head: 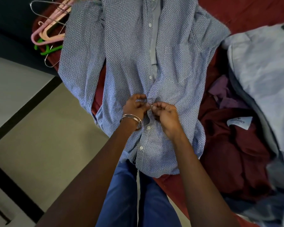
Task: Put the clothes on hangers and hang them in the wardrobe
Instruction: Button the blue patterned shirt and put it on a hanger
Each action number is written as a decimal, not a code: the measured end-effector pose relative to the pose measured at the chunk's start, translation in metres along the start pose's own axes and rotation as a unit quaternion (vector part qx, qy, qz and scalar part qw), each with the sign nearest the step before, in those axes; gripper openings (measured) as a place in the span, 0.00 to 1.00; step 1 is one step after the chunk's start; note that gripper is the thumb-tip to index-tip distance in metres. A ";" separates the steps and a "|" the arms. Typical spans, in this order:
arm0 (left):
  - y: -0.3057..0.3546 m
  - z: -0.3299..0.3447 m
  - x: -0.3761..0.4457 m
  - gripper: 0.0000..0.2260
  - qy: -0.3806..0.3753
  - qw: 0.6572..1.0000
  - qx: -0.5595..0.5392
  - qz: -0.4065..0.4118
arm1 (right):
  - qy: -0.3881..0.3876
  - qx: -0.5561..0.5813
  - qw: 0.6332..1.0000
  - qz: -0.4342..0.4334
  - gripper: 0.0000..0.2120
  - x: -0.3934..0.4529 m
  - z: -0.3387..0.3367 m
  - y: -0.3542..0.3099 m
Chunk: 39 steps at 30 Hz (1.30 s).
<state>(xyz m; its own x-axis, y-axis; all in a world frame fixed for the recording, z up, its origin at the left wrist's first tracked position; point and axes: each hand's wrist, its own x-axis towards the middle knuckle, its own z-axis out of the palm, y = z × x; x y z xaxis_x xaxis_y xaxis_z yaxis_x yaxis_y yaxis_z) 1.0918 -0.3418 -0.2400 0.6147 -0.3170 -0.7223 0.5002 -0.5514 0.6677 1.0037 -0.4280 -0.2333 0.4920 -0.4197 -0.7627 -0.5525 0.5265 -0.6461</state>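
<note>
A blue shirt (131,59) with a fine white dot pattern lies spread front-up on a dark red bed cover (246,12). Its upper front gapes open; white buttons run down the middle. My left hand (135,106), with bangles at the wrist, pinches the left front edge at mid-placket. My right hand (165,114) pinches the right edge, fingertips meeting the left hand's at a small button. A heap of hangers (51,28), pink, green and wire, lies at the shirt's upper left, partly under a sleeve.
To the right lie more clothes: a maroon garment (233,145) with a white label, a purple piece (223,94) and a pale blue-grey pile (262,66). Beige floor (44,136) with dark stripes is at the left. My blue trousers (129,194) show below.
</note>
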 end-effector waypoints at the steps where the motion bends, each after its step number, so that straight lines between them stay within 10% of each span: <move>1: 0.000 0.000 0.000 0.13 -0.007 1.000 0.023 -0.003 | -0.006 -0.052 0.999 0.003 0.08 0.002 -0.003 -0.001; 4: 0.004 0.001 0.004 0.08 0.068 0.968 0.233 0.063 | 0.091 -0.301 0.937 -0.151 0.05 0.007 -0.004 -0.010; 8: 0.023 0.002 0.013 0.05 0.188 0.911 0.263 0.255 | 0.215 -0.310 0.865 -0.332 0.06 0.013 0.010 -0.033; 16: 0.047 0.008 0.064 0.11 0.083 0.911 0.340 0.220 | 0.236 -0.534 0.801 -0.131 0.22 0.052 0.023 -0.037; 22: 0.052 0.018 0.072 0.10 0.083 0.873 0.455 0.156 | 0.283 -0.363 0.879 -0.122 0.05 0.051 0.008 -0.041; 27: 0.045 0.021 0.078 0.06 0.105 0.944 0.273 0.151 | 0.262 -0.053 0.958 -0.106 0.12 0.054 0.009 -0.038; 39: 0.044 -0.003 0.073 0.07 0.038 0.966 0.179 0.184 | 0.140 -0.192 0.937 -0.256 0.06 0.062 0.013 -0.042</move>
<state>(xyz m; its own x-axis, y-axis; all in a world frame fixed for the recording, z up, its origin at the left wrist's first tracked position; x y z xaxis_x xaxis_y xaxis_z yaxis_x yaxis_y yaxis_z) 1.1601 -0.3869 -0.2629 0.7601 -0.4920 -0.4244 0.0059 -0.6479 0.7617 1.0663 -0.4661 -0.2530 0.5928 -0.7502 -0.2927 -0.5198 -0.0788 -0.8506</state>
